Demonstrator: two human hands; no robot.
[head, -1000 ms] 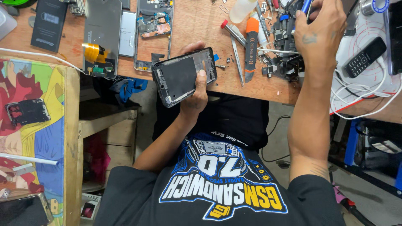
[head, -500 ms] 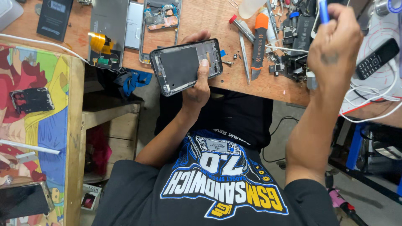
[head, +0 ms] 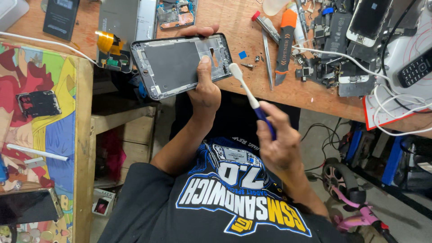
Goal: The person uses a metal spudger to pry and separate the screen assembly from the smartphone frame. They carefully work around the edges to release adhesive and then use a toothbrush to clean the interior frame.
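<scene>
Workbench (head: 234, 24) of bare wood, seen from above, crowded with phone parts. The left hand (head: 204, 87) grips a stripped phone frame (head: 180, 65) by its near edge, thumb pressed on the open inner face and fingers curled behind, tilting it up off the bench so the inside faces the person. The right hand (head: 279, 144) is closed around a toothbrush (head: 249, 96) by its blue handle, the white head near the frame's right end. An orange-handled tool (head: 284, 42) and tweezers (head: 266, 58) lie just beyond.

Phone repair workshop: your wooden bench (head: 234, 27) at top of frame holds circuit boards (head: 176, 12), opened phones (head: 369, 20), tweezers (head: 266, 58), pry tool (head: 284, 45).
</scene>
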